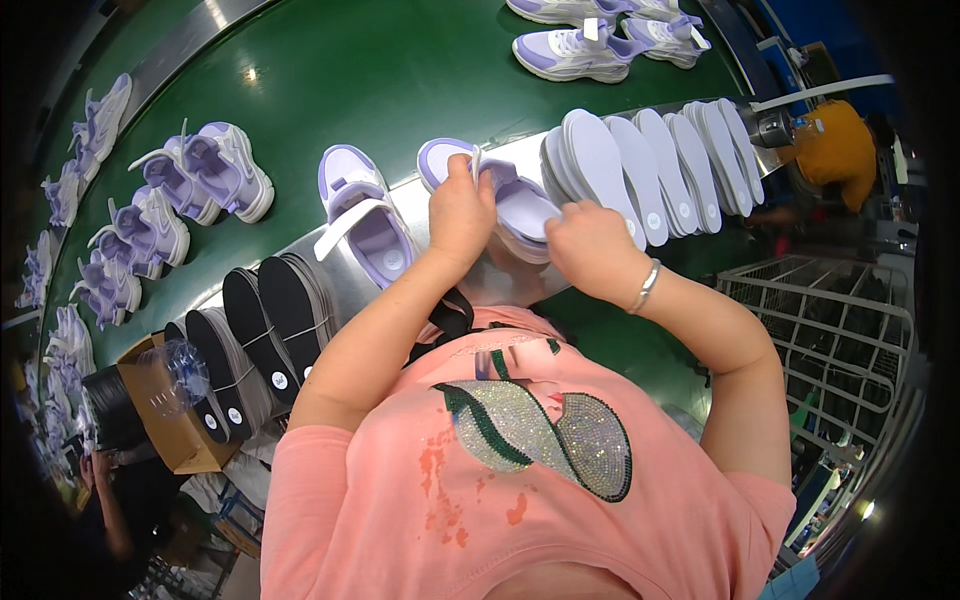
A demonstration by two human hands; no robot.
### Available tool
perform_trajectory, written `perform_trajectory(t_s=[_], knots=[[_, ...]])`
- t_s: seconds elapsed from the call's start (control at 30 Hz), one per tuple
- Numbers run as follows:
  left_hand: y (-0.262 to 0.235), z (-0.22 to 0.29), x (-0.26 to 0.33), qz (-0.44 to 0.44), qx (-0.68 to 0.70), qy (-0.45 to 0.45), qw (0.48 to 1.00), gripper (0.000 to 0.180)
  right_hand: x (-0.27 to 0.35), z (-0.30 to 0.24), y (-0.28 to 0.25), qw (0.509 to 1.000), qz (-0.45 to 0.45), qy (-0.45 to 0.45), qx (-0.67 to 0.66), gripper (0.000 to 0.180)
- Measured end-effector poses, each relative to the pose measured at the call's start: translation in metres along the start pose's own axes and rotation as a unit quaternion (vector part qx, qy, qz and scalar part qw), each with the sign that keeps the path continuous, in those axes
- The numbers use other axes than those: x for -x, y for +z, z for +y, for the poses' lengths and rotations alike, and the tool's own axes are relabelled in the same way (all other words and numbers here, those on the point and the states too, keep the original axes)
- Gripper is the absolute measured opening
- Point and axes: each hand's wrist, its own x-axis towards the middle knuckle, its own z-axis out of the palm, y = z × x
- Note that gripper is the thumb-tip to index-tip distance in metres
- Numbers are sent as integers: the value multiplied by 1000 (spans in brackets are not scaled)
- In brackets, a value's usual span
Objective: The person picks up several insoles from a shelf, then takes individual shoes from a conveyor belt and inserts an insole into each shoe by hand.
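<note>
A white and lavender sneaker (438, 157) lies on the metal ledge in front of me, toe pointing away. My left hand (463, 208) is closed on its upper near the tongue. A pale insole (522, 207) sits at least partly within the sneaker's opening. My right hand (597, 248) is closed at the insole's heel end, and its fingertips are partly hidden. To the left stands the other sneaker (362, 215), its strap hanging out sideways and an insole with a round mark visible inside. Just right of my hands stand stacks of pale insoles (600, 155).
A green conveyor belt (350, 80) beyond the ledge carries sneakers at left (225, 170) and far right (575, 55). Bundled black insoles (262, 320) and a cardboard box (175, 425) are at near left. A wire rack (830, 340) stands at right; other people are at both sides.
</note>
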Motion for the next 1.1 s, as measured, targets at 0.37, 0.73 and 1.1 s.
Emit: perform_trajectory(t_s=[0.37, 0.73, 1.1], knots=[[2, -3, 3, 4, 49, 0, 999, 29, -57, 6, 46, 995, -73, -49, -41, 12], [6, -3, 0, -9, 70, -23, 997, 35, -87, 10, 37, 957, -284, -56, -16, 19], [11, -1, -1, -10, 69, -5, 998, 30, -77, 13, 50, 984, -173, -21, 25, 13]])
